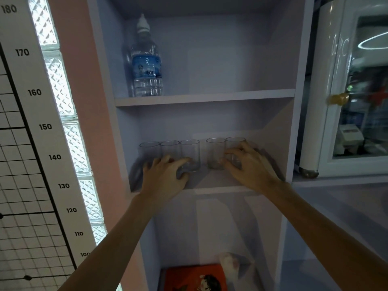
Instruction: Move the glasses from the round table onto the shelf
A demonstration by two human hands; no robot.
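Head view: below the water bottle (147, 66), my left hand (165, 177) and right hand (252, 164) each clasp 1 of 5 glasses (215, 152), apparently to align the row upright.

Both bare forearms reach forward and up, converging slightly. The left hand (165, 175) is palm-down with its fingers spread, index and thumb curled round the base of the middle glass (190, 150). The right hand (251, 164) is palm-down too, its fingers bent round the end glass (235, 142). The hands are apart.
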